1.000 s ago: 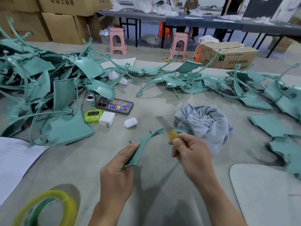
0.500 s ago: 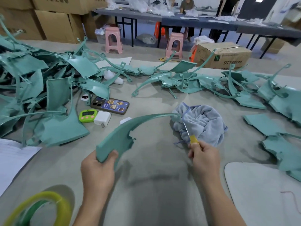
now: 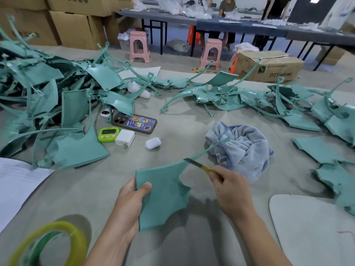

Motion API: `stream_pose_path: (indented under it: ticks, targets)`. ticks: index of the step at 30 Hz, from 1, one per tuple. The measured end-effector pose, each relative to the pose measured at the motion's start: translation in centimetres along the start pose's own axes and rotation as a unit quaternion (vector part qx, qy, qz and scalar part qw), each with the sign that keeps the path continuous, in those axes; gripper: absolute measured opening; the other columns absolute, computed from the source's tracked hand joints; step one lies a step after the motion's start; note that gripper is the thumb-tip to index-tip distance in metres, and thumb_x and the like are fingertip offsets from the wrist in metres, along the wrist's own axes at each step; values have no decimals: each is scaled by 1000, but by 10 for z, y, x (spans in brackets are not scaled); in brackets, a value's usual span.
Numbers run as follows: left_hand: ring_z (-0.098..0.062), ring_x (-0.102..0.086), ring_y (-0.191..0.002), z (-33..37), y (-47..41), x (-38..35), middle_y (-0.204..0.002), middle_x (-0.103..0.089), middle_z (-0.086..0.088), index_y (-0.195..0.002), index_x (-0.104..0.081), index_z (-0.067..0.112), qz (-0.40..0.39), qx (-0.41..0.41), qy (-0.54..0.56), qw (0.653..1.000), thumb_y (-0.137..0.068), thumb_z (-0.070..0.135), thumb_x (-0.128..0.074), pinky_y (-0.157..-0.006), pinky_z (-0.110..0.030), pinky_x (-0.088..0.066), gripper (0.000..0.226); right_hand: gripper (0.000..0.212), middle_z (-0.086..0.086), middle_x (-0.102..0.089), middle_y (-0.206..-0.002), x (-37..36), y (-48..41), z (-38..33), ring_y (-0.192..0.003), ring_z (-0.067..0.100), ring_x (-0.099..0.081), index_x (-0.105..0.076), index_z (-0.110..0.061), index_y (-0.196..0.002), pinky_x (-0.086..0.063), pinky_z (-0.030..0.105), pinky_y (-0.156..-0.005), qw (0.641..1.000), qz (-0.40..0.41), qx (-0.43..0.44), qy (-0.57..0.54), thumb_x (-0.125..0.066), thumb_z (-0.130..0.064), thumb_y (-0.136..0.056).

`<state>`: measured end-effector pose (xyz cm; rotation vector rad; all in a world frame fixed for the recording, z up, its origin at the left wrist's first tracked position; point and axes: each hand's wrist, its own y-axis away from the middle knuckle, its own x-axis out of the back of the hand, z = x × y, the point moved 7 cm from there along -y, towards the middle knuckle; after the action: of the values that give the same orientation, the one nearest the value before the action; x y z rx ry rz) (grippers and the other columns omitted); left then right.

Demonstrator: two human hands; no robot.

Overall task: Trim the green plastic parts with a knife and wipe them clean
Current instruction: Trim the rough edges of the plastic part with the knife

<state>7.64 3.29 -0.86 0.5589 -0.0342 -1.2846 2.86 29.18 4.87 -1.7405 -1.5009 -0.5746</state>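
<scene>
Gripped at its left edge by the left hand (image 3: 128,206), the flat teal-green plastic part (image 3: 163,196) with a thin curved arm has turned its broad face to the camera, near centre above the grey table (image 3: 172,135). Right of it, the right hand (image 3: 230,191) pinches the yellow-handled knife (image 3: 197,165), its blade now at the arm's base.

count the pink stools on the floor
2. The left pink stool stands near the stacked boxes; the right pink stool stands beside the lone cardboard box. More may hide behind the far tables.
</scene>
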Motion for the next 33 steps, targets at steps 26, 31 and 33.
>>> stream_pose_path:
  ticks: [26, 31, 33]
  targets:
    - [-31, -76, -85, -12, -15, 11, -96, -79, -10, -101, -74, 17, 73, 13, -49, 996, -101, 6, -51, -74, -46, -62, 25, 15, -2, -62, -62, -15, 13, 12, -69, 20, -48, -71, -18, -75, -35, 33, -61, 1000, 17, 11, 4, -72, -12, -89]
    - [-31, -77, -83, -12, -16, 10, -95, -79, -10, -103, -73, 16, 71, 17, -63, 995, -100, 6, -53, -68, -44, -62, 23, 34, -7, -55, -59, -24, 10, -3, -69, 24, -49, -49, -21, -65, -34, 34, -62, 997, -31, 69, 27, -67, -13, -92]
    - [-31, -76, -83, -11, -16, 11, -95, -79, -10, -102, -73, 16, 73, 13, -78, 994, -99, 6, -54, -68, -44, -61, 22, 24, 1, -63, -65, -23, -1, 4, -71, 29, -52, -60, -17, -71, -34, 36, -62, 999, -8, 36, 34, -65, -17, -94]
